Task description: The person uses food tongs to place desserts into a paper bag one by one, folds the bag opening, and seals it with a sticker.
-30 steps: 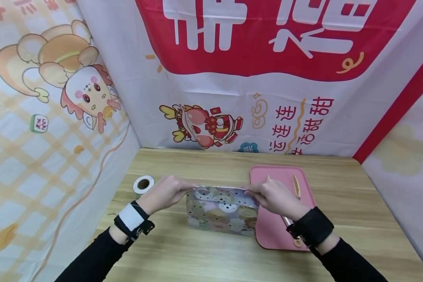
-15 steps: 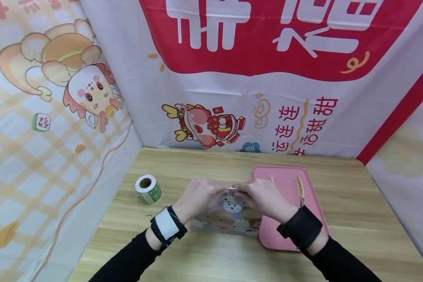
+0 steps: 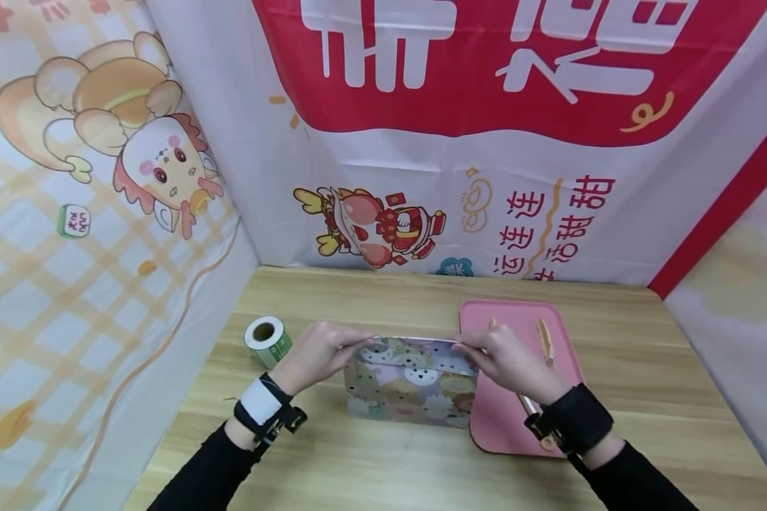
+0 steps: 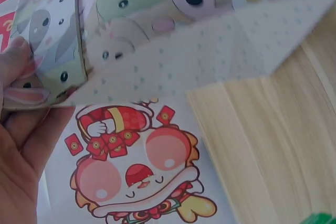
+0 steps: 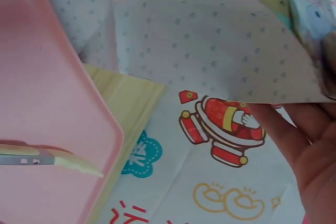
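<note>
A paper bag printed with cartoon animals stands on the table, its top edge folded over in a band. My left hand pinches the left end of this fold, and my right hand pinches the right end. In the left wrist view, the thumb of the left hand lies on the printed fold, fingers behind it. Pale, dotted side panels of the bag show in the right wrist view, where the right hand grips the edge.
A pink tray lies right of the bag, under the right forearm. On it is a slim tool with a pale yellow blade-like tip and grey section; other pieces are partly hidden. Beyond the left hand stands a green-and-white roll. Printed cloth walls enclose the table.
Half a second ago both hands met at the middle of the bag's top edge. They have since slid apart to its two ends, about where they were a second ago.
</note>
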Tool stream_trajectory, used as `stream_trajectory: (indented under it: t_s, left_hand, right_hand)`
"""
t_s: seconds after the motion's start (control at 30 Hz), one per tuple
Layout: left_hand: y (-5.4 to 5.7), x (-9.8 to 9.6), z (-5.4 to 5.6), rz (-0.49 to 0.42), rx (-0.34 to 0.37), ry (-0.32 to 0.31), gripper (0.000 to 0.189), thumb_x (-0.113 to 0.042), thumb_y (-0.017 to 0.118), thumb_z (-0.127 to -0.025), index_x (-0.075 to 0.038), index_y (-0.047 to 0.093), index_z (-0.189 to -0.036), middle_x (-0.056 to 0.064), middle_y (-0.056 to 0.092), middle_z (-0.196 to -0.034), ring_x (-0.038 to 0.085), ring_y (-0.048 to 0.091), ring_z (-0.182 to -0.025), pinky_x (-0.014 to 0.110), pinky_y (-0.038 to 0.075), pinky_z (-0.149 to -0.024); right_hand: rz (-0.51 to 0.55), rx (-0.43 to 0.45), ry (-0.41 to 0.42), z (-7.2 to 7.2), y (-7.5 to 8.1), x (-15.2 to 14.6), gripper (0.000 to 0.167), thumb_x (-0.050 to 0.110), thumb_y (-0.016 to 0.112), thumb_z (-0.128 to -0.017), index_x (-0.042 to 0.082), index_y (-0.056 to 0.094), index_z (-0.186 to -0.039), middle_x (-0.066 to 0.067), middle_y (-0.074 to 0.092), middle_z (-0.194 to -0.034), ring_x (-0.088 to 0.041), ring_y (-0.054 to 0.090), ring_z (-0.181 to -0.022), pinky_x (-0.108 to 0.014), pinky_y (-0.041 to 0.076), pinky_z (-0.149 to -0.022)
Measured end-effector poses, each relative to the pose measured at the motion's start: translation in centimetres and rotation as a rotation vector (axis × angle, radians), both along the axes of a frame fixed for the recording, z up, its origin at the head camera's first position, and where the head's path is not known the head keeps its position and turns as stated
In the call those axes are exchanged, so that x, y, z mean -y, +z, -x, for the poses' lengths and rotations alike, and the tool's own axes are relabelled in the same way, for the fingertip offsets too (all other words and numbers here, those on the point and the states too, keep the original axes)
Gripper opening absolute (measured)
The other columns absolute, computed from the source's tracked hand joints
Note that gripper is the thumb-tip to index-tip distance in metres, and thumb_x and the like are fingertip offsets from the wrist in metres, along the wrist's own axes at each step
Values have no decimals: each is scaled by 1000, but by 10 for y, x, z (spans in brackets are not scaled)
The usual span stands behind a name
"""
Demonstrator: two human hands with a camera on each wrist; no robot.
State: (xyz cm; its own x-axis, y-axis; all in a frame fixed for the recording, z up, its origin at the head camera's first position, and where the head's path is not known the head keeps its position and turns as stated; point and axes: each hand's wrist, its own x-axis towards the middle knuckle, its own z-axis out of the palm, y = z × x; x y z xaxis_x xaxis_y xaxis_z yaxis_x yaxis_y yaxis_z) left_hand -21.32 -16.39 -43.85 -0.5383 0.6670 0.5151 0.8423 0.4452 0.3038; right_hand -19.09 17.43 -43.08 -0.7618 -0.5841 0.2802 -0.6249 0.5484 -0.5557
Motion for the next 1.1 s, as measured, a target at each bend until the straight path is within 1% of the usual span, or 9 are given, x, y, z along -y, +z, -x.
stream_trajectory:
  t_s: [0.03, 0.2, 0.27, 0.37, 0.4, 0.7, 0.83, 0.93, 1.1]
  left_hand:
    - [0, 2, 0, 13, 16, -8, 23, -8, 72, -90, -6, 74, -112, 5, 73, -101, 12, 71, -82, 19, 54, -67]
    - [0, 8, 4, 66, 31, -34, 27, -4, 70, -90, -6, 71, -117, 6, 72, -104, 13, 71, -85, 20, 54, -71]
    - [0, 9, 5, 65, 23, -44, 26, -4, 71, -90, -6, 71, -116, 6, 73, -104, 13, 71, -85, 20, 54, -71]
    - [-1, 10, 6, 36, 52, -64, 24, -6, 70, -91, -6, 72, -115, 5, 73, -104, 11, 70, -86, 18, 53, -72]
    - [-2, 11, 6, 25, 65, -69, 24, -6, 70, -92, -6, 72, -115, 5, 72, -104, 11, 70, -87, 17, 52, -73]
    - [5, 22, 6, 65, 198, -55, 28, -6, 62, -97, -7, 68, -125, 4, 69, -115, 11, 66, -100, 21, 53, -78]
    - [3, 24, 6, 60, 200, -37, 31, -3, 62, -96, -6, 66, -126, 6, 68, -117, 13, 66, -103, 23, 53, -81]
    - [-1, 24, 6, 21, 179, -21, 29, -3, 62, -96, -6, 68, -124, 5, 69, -116, 13, 66, -102, 23, 53, -78]
    - [-9, 20, 1, -108, 175, 51, 23, -11, 64, -96, -9, 71, -118, 1, 70, -114, 11, 66, -102, 25, 53, -80]
  right_hand:
    - [-11, 20, 10, 0, 0, -1, 22, 10, 62, -98, 8, 72, -117, 7, 69, -86, -1, 56, -62, -31, 49, -65]
    - [-45, 41, 42, 3, 3, -3, 22, 5, 59, -99, 7, 70, -118, 12, 63, -75, -2, 53, -61, -41, 49, -81]
    - [-21, 8, 40, 4, 1, -5, 17, 6, 62, -97, 8, 73, -109, 13, 62, -72, -2, 51, -59, -39, 51, -78]
    - [21, -26, 31, 2, 0, -8, 11, 7, 66, -94, 11, 76, -97, 13, 64, -71, -2, 51, -57, -28, 51, -60]
    - [29, -34, 32, 2, 0, -9, 10, 8, 67, -94, 11, 76, -95, 12, 64, -71, -2, 51, -57, -24, 46, -51]
    - [-31, 55, 101, 6, 13, -9, 20, 1, 60, -97, 11, 70, -84, 10, 63, -70, -2, 49, -56, -23, 43, -50]
    - [-46, 42, 127, 5, 14, -10, 22, 0, 58, -98, 12, 67, -82, 8, 61, -69, -2, 45, -55, -23, 41, -50]
    - [-33, 10, 82, 3, 9, -9, 17, 0, 60, -97, 10, 71, -91, 9, 62, -71, -2, 48, -57, -24, 43, -52]
    - [12, -19, -73, -6, -3, -6, 13, 8, 64, -96, 12, 72, -106, 10, 66, -82, -2, 58, -70, -25, 50, -62]
